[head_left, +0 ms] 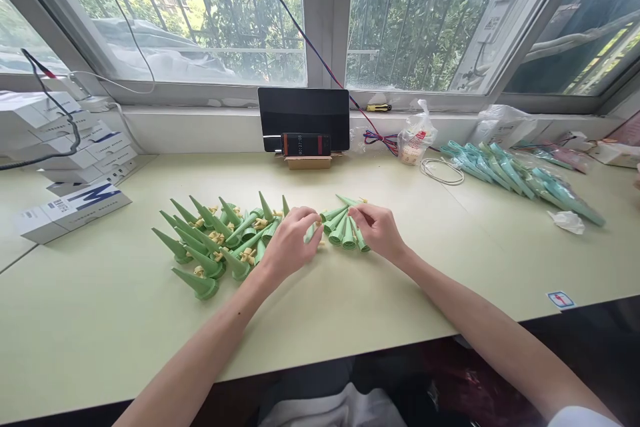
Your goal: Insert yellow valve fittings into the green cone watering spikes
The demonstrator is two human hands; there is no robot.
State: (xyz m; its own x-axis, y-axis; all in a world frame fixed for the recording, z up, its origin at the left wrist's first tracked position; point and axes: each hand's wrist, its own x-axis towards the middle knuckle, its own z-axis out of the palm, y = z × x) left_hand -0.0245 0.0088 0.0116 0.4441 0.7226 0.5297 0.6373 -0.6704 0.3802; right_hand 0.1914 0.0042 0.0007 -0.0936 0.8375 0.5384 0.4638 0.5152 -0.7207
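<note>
My left hand (295,243) is closed, thumb and fingers around a small green cone (311,232) that is partly hidden by them. A bit of yellow shows at its fingertips. My right hand (379,230) is closed in a pinch close by, and whatever lies between its fingertips is too small to make out. Between and behind the hands, a small fan of green cones (349,235) lies with the open round ends toward me. To the left spreads a larger heap of green cones (200,260), with yellow pieces (217,237) among them; my left hand covers its right edge.
A phone (306,145) showing a timer leans on a dark tablet (304,113) at the back. White boxes (75,210) are stacked left. Bagged green items (510,170), a coiled white cable (443,172) and a plastic-wrapped cup (414,140) stand or lie at the back right.
</note>
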